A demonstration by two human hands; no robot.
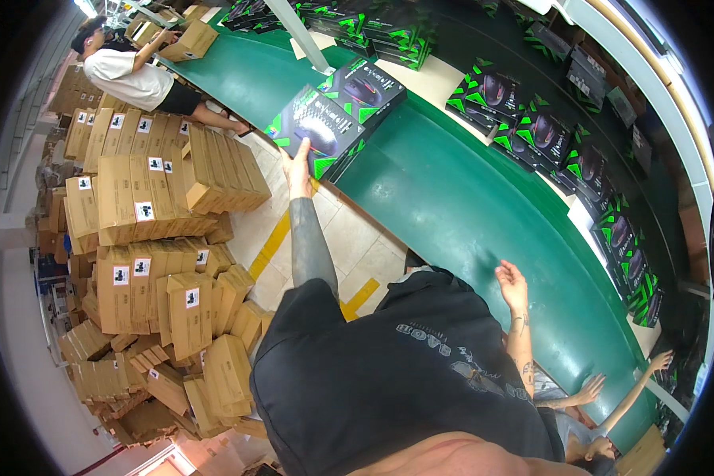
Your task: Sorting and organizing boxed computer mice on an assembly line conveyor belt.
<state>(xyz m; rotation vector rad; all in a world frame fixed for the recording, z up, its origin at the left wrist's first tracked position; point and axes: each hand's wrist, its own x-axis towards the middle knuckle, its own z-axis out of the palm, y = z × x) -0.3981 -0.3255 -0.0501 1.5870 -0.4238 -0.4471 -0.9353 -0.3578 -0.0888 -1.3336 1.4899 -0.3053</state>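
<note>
My left hand point(297, 170) grips the near edge of a black-and-green mouse box point(319, 127), thumb on its top face and the other fingers mostly hidden beneath. That box is tilted at the edge of the green table point(452, 190). Right behind it is a second mouse box point(366, 89) with the same print, touching or overlapping it. More of a dark box shows under the two. Over the green table near my body, my right hand point(512, 284) holds nothing, its fingers apart and slightly curled.
Mouse boxes point(543, 131) line the table's far side in a long row. Brown cartons point(147, 198) are piled high on my left, beside yellow floor tape point(271, 244). A person in a white shirt point(127, 78) handles a carton at the far left; another person's hands point(591, 390) reach in at lower right.
</note>
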